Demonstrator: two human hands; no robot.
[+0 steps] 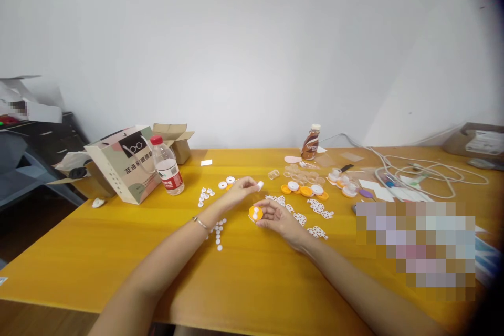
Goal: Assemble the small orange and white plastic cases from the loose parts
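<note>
My right hand holds a small orange round case with white inserts just above the yellow table. My left hand pinches a small white piece a little above and left of that case; a bracelet is on its wrist. Sheets of small white punched parts lie right of my right hand. Loose white discs are scattered under my left forearm and near it.
A water bottle, a printed paper bag and a small cardboard box stand at the left. More orange and white cases, clear cups, a brown bottle and white cables lie at the back right.
</note>
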